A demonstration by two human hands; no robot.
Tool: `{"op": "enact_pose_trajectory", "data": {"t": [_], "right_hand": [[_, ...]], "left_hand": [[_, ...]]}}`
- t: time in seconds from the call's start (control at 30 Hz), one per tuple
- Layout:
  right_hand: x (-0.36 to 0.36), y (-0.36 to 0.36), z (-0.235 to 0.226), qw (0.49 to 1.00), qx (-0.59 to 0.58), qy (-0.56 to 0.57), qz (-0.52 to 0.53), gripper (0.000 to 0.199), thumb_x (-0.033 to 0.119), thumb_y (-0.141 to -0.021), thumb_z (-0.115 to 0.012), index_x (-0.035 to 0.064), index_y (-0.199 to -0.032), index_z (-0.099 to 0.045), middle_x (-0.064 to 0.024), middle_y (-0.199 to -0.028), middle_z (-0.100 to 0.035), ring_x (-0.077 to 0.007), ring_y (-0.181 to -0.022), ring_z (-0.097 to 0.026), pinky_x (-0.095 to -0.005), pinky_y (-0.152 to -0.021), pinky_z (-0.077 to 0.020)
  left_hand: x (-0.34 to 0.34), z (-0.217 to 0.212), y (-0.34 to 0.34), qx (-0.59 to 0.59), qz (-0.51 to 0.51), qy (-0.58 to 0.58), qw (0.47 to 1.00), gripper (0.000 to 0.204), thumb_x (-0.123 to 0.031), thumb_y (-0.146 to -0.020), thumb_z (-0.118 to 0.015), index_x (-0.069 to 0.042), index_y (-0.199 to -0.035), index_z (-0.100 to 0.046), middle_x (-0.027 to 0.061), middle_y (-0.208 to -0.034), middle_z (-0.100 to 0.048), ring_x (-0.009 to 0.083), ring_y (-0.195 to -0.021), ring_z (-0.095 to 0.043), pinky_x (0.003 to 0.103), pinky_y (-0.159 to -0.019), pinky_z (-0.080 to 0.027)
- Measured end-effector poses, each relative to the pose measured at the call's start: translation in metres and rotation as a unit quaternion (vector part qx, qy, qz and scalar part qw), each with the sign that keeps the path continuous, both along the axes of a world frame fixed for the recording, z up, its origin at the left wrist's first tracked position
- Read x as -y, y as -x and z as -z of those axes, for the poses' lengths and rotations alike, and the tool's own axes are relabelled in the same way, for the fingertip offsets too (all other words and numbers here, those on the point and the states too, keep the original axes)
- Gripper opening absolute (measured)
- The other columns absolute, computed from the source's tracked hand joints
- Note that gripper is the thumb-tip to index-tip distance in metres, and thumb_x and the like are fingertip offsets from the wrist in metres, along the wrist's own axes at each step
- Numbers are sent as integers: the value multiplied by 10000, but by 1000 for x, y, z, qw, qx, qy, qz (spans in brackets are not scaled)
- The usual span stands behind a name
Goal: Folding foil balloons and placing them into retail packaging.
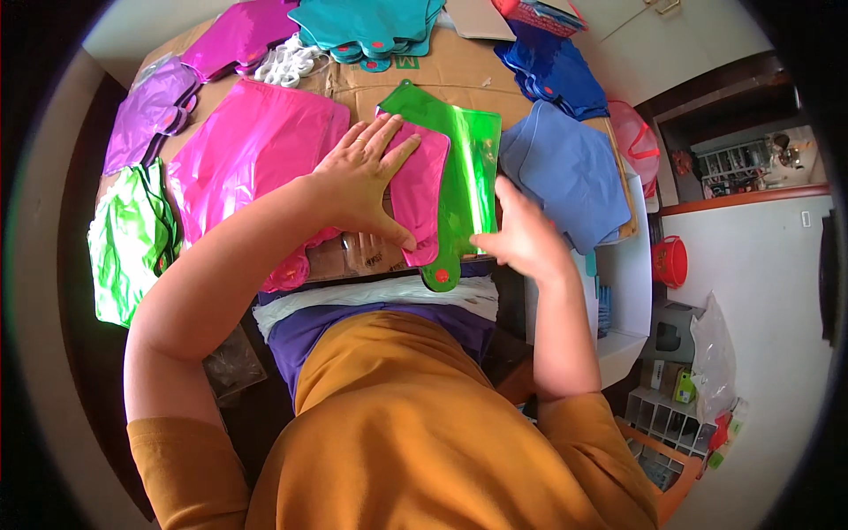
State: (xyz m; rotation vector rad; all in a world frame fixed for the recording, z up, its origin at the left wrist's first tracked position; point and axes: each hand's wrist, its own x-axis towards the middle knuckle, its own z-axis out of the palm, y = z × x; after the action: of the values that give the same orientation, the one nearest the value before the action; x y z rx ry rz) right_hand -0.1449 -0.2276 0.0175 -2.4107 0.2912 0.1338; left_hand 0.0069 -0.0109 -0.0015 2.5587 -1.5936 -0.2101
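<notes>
My left hand (pixel 360 177) lies flat with spread fingers on a small pink sheet-like piece (pixel 426 187). That piece rests on a glossy green flat piece (pixel 459 163), which has a rounded tab and a red dot at its near end. By the green piece's right edge is my right hand (pixel 534 237), thumb and fingers apart and slightly blurred. Its thumb tip reaches the green edge; whether it presses there is unclear. Under my left forearm spreads a larger pile of shiny pink pieces (pixel 256 132), partly hidden by the arm.
Around the cardboard-covered table (pixel 459 71) lie purple pieces (pixel 150 115), teal pieces (pixel 367 25), dark blue pieces (pixel 556 75), grey-blue pieces (pixel 570 172) and bright green pieces (pixel 132 238). White loops (pixel 287 62) sit at the back. A white box (pixel 629 256) stands right.
</notes>
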Motion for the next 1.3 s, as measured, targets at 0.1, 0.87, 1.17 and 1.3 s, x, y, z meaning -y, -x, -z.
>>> {"op": "enact_pose_trajectory", "data": {"t": [0.1, 0.87, 1.17, 1.3], "right_hand": [[-8, 12, -5, 997, -15, -71, 25, 488, 107, -729, -766, -30, -1112, -497, -249, -975, -658, -389, -919, -664, -436, -787, -508], [-58, -31, 37, 946, 158, 231, -163, 671, 382, -990, -477, -54, -1468, -301, -262, -1540, -274, -387, -1460, -211, -528, -1188, -113], [-52, -32, 40, 930, 191, 242, -198, 676, 396, -965, -501, -68, -1434, -353, -266, -1531, -289, -368, -1453, -240, -547, -1185, -112], [-50, -32, 42, 929, 200, 236, -204, 669, 385, -965, -500, -62, -1440, -350, -260, -1535, -286, -365, -1452, -245, -540, -1187, -118]], "left_hand": [[-1, 1, 0, 0, -2, 4, 1000, 1336, -823, -552, -693, -74, -1540, -195, 245, -1582, -137, 369, -1492, -86, 479, -1218, -87], [-3, 10, -2, -1, 7, 91, 996, 1450, -793, -541, -734, 18, -1533, -54, 258, -1573, -168, 367, -1485, -137, 452, -1218, -107], [-3, 10, -3, 15, 19, 67, 997, 1369, -774, -550, -736, 8, -1525, -177, 247, -1577, -169, 376, -1484, -133, 479, -1212, -116], [-2, 9, -3, 14, 18, 49, 999, 1373, -800, -554, -706, 1, -1532, -168, 240, -1582, -169, 367, -1490, -115, 481, -1213, -99]]}}
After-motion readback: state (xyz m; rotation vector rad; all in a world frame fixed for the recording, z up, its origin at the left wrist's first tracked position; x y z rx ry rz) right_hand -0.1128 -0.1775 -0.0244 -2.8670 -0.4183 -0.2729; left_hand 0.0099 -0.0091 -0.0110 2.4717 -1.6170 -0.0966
